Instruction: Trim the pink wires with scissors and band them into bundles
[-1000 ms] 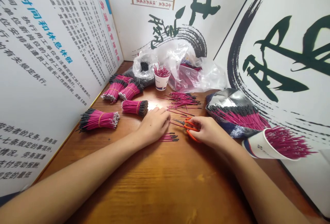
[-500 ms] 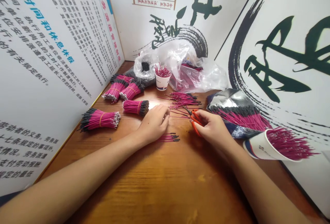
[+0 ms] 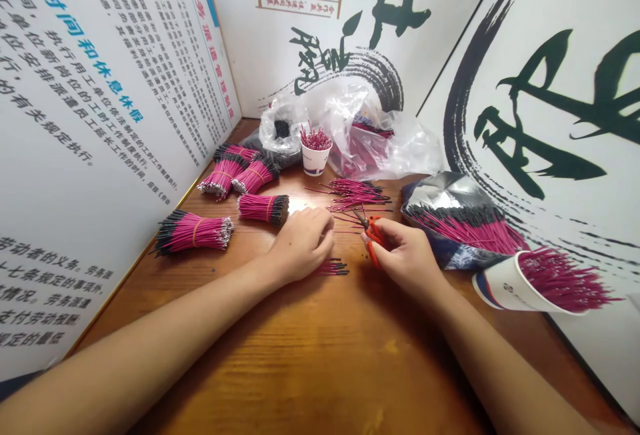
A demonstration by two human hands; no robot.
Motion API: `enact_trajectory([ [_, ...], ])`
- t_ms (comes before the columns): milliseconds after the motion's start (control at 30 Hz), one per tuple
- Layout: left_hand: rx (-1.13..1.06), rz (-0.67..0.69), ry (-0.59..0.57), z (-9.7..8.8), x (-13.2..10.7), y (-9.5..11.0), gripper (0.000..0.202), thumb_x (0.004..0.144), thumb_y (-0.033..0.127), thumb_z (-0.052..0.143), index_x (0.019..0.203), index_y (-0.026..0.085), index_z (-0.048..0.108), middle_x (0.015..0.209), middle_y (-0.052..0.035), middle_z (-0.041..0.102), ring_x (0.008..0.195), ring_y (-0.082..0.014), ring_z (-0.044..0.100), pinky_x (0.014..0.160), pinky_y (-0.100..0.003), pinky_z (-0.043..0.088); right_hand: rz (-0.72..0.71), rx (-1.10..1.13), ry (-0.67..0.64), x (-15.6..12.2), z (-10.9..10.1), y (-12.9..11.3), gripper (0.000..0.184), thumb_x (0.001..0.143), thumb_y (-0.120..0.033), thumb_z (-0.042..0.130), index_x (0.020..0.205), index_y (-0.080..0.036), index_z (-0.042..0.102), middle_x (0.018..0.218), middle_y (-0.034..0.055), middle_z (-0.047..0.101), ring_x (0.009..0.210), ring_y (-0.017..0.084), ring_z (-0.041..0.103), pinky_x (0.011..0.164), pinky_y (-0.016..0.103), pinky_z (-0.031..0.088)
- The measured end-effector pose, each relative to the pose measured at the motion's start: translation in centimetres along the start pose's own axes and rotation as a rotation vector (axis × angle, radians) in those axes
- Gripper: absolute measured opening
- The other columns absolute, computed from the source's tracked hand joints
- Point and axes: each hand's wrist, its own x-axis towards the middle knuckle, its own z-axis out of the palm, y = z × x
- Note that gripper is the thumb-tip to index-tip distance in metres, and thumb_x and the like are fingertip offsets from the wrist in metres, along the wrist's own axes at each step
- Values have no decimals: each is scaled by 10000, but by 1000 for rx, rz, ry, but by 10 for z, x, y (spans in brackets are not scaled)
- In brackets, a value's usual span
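My right hand (image 3: 413, 256) is wrapped round small orange-handled scissors (image 3: 373, 240), their dark blades pointing away toward loose wires. To their left, my left hand (image 3: 303, 241) has its fingers curled and pressed together; whatever lies between them is hidden. Partly under that hand is a short row of pink wires with black tips (image 3: 336, 267), flat on the table. Just beyond both hands lies a loose pile of pink wires (image 3: 356, 193), with a few single strands spread out on its near side.
Banded bundles of pink wires (image 3: 195, 232) lie at the left. A paper cup (image 3: 315, 160) of wires and clear plastic bags (image 3: 400, 148) stand at the back. On the right are an opened foil bag (image 3: 440, 189) of wires and a tilted paper cup (image 3: 505, 281). Printed panels enclose the table.
My left hand has shifted slightly to the right, toward the scissors. My right hand and the scissors have moved a little to the left, so the gap between the hands is smaller.
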Motion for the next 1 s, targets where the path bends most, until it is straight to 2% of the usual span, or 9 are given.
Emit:
enact_trajectory([
  [200,16,251,-43,-5,-1,6,193,978,212,401,905,171,575,893,-57,646,863,-198,556,776,-325,409,2,18,-32,-3,12,-13,158,802,-267,569,670,-190,533,595,-18,445,573,127,409,543,236,328],
  [300,-51,293,-5,-5,-2,6,178,976,196,415,910,169,578,897,-55,654,863,-189,571,787,-315,424,-2,41,-49,-4,13,-16,143,811,-273,567,697,-187,558,602,-19,457,576,127,412,547,237,329],
  [500,-150,178,253,-1,-2,0,92,943,190,479,890,177,553,910,-52,591,890,-182,533,818,-321,427,53,54,-50,-3,10,-20,228,854,-311,561,681,-198,465,601,-33,444,565,113,389,527,231,305],
  [567,-192,141,304,0,-2,-2,59,927,174,495,882,182,532,891,-42,580,883,-177,522,814,-321,427,52,35,-74,-3,11,-19,250,854,-305,565,669,-203,432,601,-36,444,563,111,387,523,232,300],
  [733,-312,83,307,1,-2,-2,33,911,165,487,891,188,499,863,-30,565,812,-154,517,733,-294,436,43,11,-152,-4,15,-12,291,875,-298,559,656,-209,390,592,-46,436,560,108,376,527,234,294],
  [1000,-443,-5,297,3,-4,-1,33,904,170,473,914,186,500,833,-2,550,708,-109,497,649,-249,419,72,14,-194,-6,16,-10,278,893,-303,541,665,-208,413,574,-41,461,546,112,386,519,242,285],
])
